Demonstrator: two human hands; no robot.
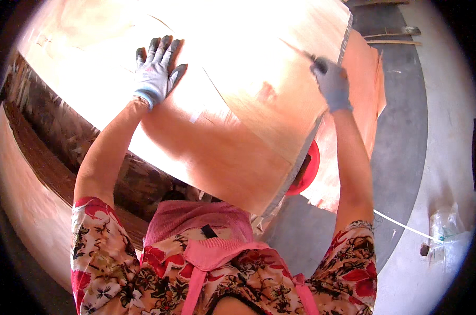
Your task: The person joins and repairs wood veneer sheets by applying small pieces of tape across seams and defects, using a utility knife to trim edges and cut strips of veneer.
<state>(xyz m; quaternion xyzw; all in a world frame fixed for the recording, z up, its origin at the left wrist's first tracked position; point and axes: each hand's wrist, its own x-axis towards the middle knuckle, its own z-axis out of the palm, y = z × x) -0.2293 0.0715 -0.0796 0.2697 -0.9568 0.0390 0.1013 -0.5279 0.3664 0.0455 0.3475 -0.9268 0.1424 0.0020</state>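
Veneer sheet (222,131) lay under my flat, spread left hand (155,71); my right hand (332,81) gripped a thin blade (301,52) near its right edge.

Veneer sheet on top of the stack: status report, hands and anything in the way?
Left hand gloved, flat on the veneer sheet. Right hand gloved, gripping a thin tool near the sheet's right edge. Nothing blocking the surface.

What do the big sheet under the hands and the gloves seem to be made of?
The sheet looks like thin wood veneer: pale reddish-brown, matte, with faint grain and pale tape-like strips.

The gloves on the left hand and the right hand look like knitted fabric with a darker coating, probably rubber, on the fingertips.
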